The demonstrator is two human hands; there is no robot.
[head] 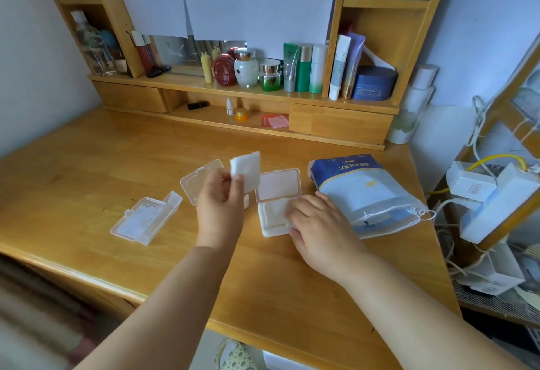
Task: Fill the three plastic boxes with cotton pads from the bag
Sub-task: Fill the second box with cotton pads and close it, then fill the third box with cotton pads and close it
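Note:
Three clear plastic boxes lie on the wooden desk (87, 171). The left box (146, 216) is closed. Behind my left hand stands the middle box (197, 181), lid open. The right box (273, 220) is open too, white cotton pads filling it, its lid (279, 185) tipped back. My left hand (220, 203) pinches a small stack of white cotton pads (247, 172) above the middle box. My right hand (317, 222) rests on the right box's near right corner, fingers on the pads. The blue and clear cotton pad bag (362, 194) lies to the right, drawstring end toward me.
A shelf unit (242, 92) at the back of the desk carries several cosmetic jars, tubes and bottles. Cables, a power strip (496, 200) and white boxes crowd the rack beside the desk's right edge. Bare desk surface stretches at left and in front.

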